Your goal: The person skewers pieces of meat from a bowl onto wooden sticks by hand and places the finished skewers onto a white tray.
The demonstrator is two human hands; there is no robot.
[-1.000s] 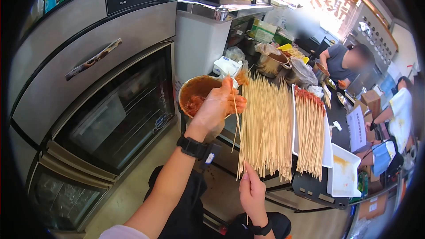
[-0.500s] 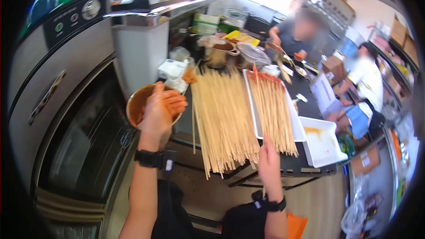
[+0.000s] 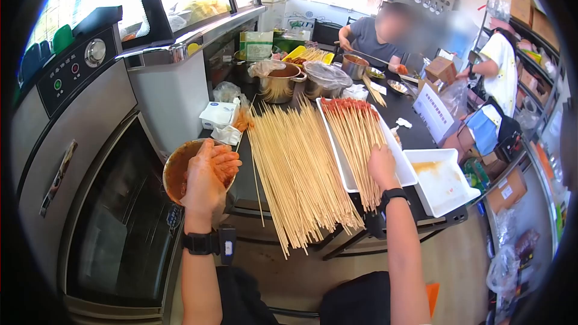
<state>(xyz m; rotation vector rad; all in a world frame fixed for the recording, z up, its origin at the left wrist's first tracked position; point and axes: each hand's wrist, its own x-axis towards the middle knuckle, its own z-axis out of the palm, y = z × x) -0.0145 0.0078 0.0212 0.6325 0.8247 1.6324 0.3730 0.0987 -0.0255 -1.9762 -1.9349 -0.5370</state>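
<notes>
- The left hand is over the bowl; its fingers are half open and red with sauce. Whether it has meat in the palm, I cannot tell.
- The right hand has bent fingers upon the red-tipped skewers, which lie in the white tray on the desk. If this grip pinches one, I cannot tell.
- Each stick seems light, stiff and thin, best taken by its dry near end; the far, red end is probably soft and slippery.
- Half a second earlier, the right hand held one skewer nearer the body.
</notes>
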